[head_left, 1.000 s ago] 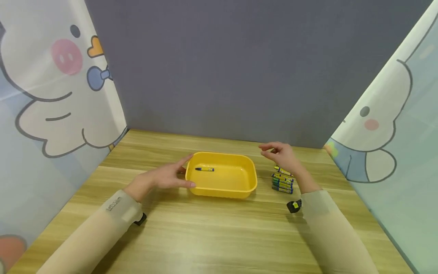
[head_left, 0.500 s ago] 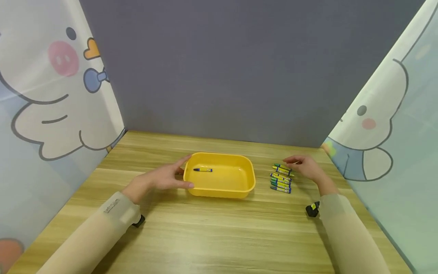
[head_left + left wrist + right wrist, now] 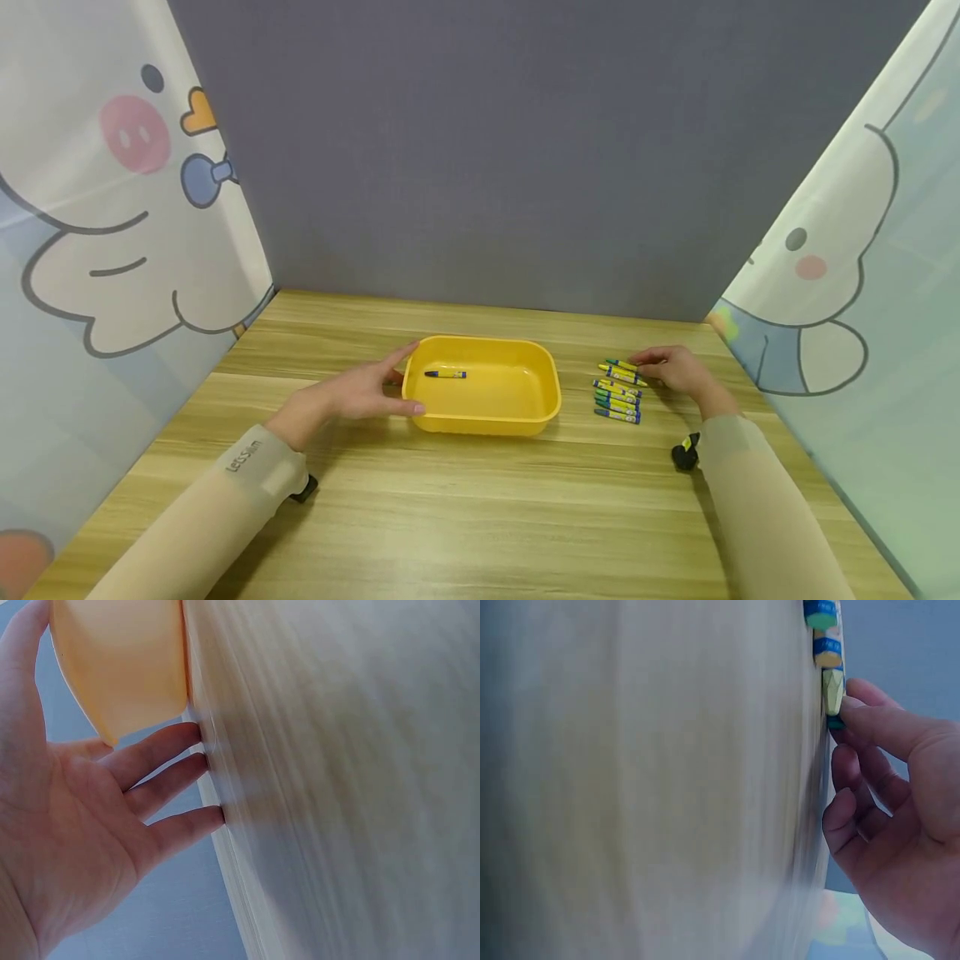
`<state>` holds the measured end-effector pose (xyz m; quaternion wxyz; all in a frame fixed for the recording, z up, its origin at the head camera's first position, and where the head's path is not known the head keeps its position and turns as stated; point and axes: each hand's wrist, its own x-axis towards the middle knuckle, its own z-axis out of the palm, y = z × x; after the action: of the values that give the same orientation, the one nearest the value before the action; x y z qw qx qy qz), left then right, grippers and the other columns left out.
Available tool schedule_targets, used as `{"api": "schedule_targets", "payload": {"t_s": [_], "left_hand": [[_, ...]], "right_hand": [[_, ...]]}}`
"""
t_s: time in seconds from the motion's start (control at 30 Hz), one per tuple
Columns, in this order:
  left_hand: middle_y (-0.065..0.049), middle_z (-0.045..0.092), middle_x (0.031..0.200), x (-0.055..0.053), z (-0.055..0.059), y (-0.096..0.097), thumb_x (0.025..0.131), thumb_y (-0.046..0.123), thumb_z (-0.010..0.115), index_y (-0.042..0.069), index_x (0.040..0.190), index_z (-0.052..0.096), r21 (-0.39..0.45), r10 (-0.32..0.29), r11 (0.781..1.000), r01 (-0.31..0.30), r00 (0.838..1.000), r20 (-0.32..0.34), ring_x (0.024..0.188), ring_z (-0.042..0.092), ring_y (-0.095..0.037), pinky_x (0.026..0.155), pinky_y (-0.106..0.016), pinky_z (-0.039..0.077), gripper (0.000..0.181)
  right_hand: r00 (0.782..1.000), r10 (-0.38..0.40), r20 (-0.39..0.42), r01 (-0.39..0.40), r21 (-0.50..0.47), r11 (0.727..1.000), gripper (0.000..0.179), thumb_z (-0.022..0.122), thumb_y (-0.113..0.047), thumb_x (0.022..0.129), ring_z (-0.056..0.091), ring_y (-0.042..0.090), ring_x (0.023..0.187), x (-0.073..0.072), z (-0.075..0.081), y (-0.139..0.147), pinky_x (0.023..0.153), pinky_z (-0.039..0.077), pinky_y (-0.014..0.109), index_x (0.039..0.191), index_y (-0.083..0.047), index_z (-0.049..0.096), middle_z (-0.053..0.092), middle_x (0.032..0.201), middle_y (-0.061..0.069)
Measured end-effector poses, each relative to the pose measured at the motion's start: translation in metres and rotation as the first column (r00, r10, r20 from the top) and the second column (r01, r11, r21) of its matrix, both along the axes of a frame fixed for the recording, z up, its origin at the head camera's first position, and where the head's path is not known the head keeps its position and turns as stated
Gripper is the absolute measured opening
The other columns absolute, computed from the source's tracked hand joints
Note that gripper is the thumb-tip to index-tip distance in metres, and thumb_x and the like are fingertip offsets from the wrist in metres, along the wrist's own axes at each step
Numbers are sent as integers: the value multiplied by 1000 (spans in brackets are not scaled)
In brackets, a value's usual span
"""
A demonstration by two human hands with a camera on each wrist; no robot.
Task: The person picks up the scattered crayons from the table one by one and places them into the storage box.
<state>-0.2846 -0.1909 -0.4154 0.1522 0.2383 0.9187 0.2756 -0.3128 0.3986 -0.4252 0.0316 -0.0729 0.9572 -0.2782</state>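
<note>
My left hand rests against the left end of a yellow plastic tray, thumb and index finger spread along its corners. In the left wrist view the other fingertips touch the table. One crayon with a dark blue tip lies inside the tray. Right of it, several yellow-wrapped crayons lie in a loose row on the table. At the row's far end my right hand pinches the right end of a green crayon between thumb and index finger. In the right wrist view, a yellow crayon tip partly hides it.
The wood-grain table runs back to a dark grey panel. Cartoon-printed sheets stand along the left and right sides. A small black device sits under the right wrist.
My right hand has moved right, from above the table near the tray, down to the farthest crayon, where its fingers have closed on the end. My left hand stays at the tray.
</note>
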Motion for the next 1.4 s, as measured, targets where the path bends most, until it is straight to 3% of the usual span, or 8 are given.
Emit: {"api": "schedule_targets", "payload": {"t_s": [0.17, 0.3, 0.43, 0.63, 0.73, 0.9, 1.1, 1.4], "left_hand": [[-20, 63, 157, -1, 0, 0, 89, 74, 79, 31, 179, 6, 3, 2, 1000, -2, 1000, -2, 145, 60, -42, 123, -71, 41, 123], [-19, 64, 156, -1, 0, 0, 90, 74, 78, 31, 179, 6, 4, 2, 1000, -2, 1000, -4, 145, 60, -42, 123, -72, 40, 123], [-19, 64, 156, -1, -1, 0, 90, 73, 78, 30, 179, 4, 5, -5, 1000, 5, 1000, 6, 146, 59, -42, 124, -72, 39, 123], [-19, 64, 156, 0, -2, 0, 90, 73, 78, 31, 179, 4, 4, -4, 1000, 4, 1000, 10, 146, 59, -41, 124, -71, 39, 123], [-19, 63, 157, 0, -1, 0, 90, 74, 78, 31, 179, 4, 4, -1, 1000, 1, 1000, 7, 146, 60, -41, 124, -71, 40, 123], [-19, 62, 158, 0, 1, 0, 90, 75, 77, 32, 179, 4, -3, -4, 1000, 4, 1000, 4, 146, 59, -42, 123, -71, 40, 122], [-19, 64, 156, 0, 1, -1, 90, 74, 78, 32, 179, 4, 0, -7, 1000, 7, 1000, 4, 146, 60, -42, 124, -70, 40, 122], [-19, 64, 157, 0, 0, 0, 91, 74, 77, 32, 179, 4, 4, -14, 1000, 14, 1000, -4, 146, 60, -42, 123, -72, 40, 122]], "right_hand": [[1000, -8, 6, 8, 1, 1000, 32, 70, -14, 107, 65, 19, 96, -2, -1, 5, 79, 52, 28, 135, 2, 75, 76, 129, 26], [1000, 0, 21, 0, -12, 1000, 33, 70, -13, 106, 62, 15, 86, -4, 0, 5, 74, 52, 29, 135, 1, 75, 79, 114, 19], [1000, 18, -8, -18, 0, 1000, 34, 71, -14, 106, 67, 19, 93, -3, 1, 3, 78, 53, 30, 137, 1, 75, 79, 115, 20], [998, 44, -45, -47, -50, 998, 37, 64, -22, 112, 71, 40, 120, 1, 14, -11, 91, 59, 41, 145, -7, 72, 71, 142, 27], [1000, 25, -17, -26, -75, 997, 41, 62, -34, 114, 68, 39, 121, 2, 25, -27, 91, 57, 42, 149, -15, 70, 68, 147, 23], [1000, -7, 22, 10, -136, 991, 45, 64, -51, 111, 58, 25, 91, 2, 40, -58, 74, 48, 35, 149, -29, 71, 70, 139, 14], [998, 58, 15, -51, -298, 953, 35, 71, -37, 109, 40, 11, 59, 3, 55, -105, 56, 40, 28, 141, -27, 76, 63, 138, 13], [987, 158, 0, -147, -362, 920, 28, 72, -29, 108, 59, 32, 100, 8, 60, -173, 84, 51, 39, 135, -28, 80, 67, 139, 7]]}}
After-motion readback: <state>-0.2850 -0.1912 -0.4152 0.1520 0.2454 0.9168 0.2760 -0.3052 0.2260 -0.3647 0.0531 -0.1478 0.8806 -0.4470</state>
